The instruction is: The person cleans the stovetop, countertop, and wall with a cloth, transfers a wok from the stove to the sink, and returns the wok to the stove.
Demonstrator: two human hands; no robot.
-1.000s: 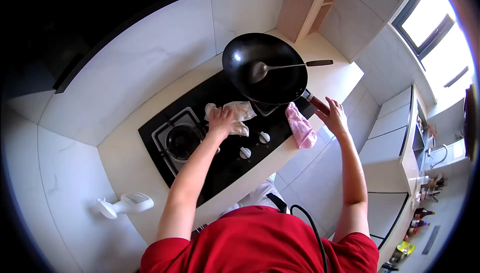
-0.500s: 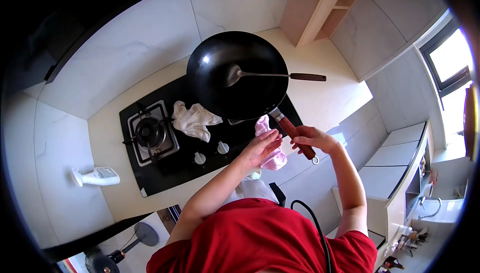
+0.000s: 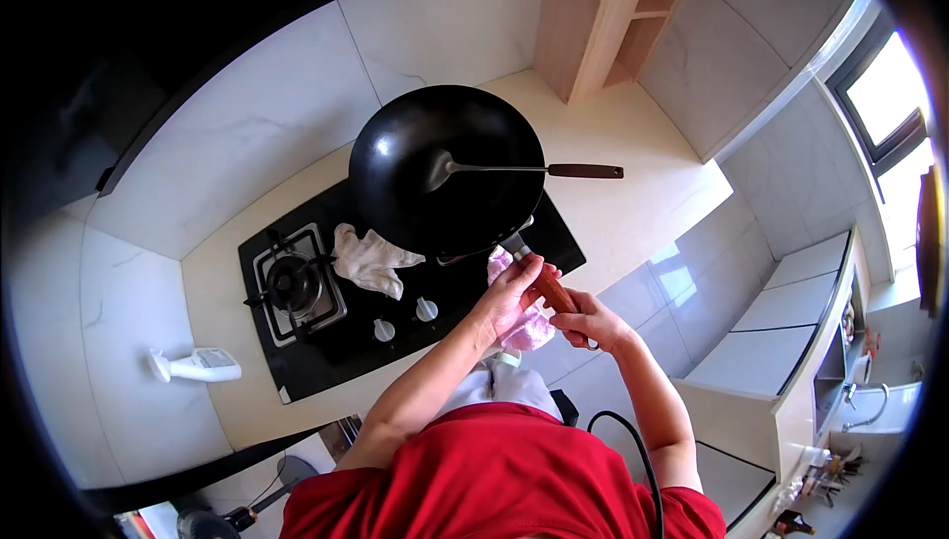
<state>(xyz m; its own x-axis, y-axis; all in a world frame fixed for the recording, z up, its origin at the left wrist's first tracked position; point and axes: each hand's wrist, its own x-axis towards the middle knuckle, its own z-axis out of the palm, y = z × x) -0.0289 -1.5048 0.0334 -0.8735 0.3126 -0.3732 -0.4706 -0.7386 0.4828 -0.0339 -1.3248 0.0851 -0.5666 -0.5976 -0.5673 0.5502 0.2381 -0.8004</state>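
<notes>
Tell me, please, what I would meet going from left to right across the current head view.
White spray bottle → uncovered burner → left knob → right knob → left hand → right hand → faucet.

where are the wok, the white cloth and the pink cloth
Wok (image 3: 450, 203): head view, on its dark inner surface
White cloth (image 3: 371, 262): head view, on its middle
Pink cloth (image 3: 527, 333): head view, on its lower part

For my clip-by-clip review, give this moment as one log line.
Left hand: at wok handle; right hand: gripping its outer end; spatula: in wok; white cloth: on stove
</notes>
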